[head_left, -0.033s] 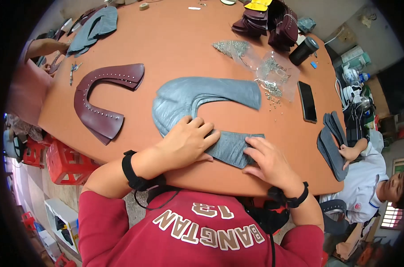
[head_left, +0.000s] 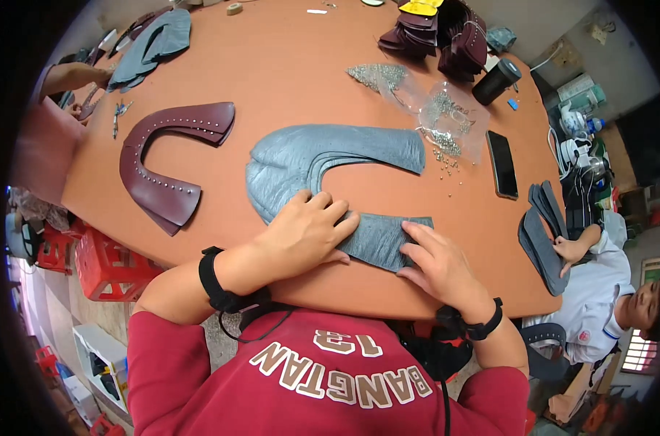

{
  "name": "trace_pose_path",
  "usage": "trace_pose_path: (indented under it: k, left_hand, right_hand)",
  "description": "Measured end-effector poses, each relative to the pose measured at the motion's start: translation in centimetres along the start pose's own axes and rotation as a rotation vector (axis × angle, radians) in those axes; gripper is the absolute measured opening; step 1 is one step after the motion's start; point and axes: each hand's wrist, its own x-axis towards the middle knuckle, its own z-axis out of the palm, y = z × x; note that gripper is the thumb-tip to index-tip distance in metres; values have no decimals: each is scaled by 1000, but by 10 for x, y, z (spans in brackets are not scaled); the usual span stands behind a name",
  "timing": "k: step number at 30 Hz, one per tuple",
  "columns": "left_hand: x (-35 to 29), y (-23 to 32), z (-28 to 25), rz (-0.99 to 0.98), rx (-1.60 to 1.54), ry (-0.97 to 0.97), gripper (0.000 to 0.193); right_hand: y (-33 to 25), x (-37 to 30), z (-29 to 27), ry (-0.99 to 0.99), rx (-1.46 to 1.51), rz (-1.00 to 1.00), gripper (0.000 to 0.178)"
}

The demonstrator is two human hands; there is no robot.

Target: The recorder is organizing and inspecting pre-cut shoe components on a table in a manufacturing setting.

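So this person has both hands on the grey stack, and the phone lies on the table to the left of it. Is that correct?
Not quite: the phone lies on the table to the right of the grey stack, as the head view shows. The left hand and right hand are both on the stack.

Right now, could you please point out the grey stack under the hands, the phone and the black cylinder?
Grey stack (head_left: 290, 163), head view: its left bend.
Phone (head_left: 501, 165), head view: dark face.
Black cylinder (head_left: 493, 86), head view: its side.
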Motion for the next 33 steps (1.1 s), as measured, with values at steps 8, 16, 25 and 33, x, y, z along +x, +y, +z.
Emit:
trace_pose_path:
  k: [8, 16, 25, 33]
  left_hand:
    - [28, 11, 24, 288, -279, 326, 29]
    - [34, 13, 29, 194, -367, 446, 10]
    - [35, 9, 30, 202, -323, 422, 10]
    - [34, 9, 29, 228, -340, 437, 10]
  right_hand:
    - [1, 0, 3, 155, 109, 52, 18]
    - [5, 12, 4, 152, 148, -26, 15]
    - [3, 25, -2, 60, 84, -45, 9]
    - [15, 33, 5, 91, 264, 132, 7]
